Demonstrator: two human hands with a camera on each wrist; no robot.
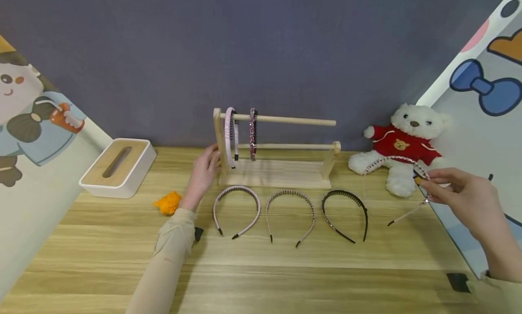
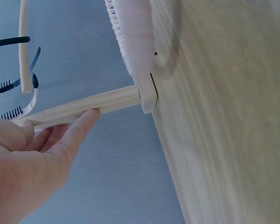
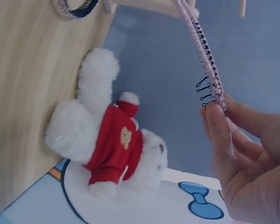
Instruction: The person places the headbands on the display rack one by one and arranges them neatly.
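My left hand grips the left post of a wooden rack, with thumb and fingers on either side of it. A pale pink headband and a glittery dark pink headband hang from the upper bar. Off to the right, my right hand pinches a pink beaded headband by one side, raised above the table. Three more lie in a row before the rack: a pale pink headband, a thin beaded headband and a black toothed headband.
Behind the right hand, a white teddy bear in a red sweater sits against the wall. A white tissue box with a wooden lid stands at the left, and a crumpled orange item lies beside my left forearm.
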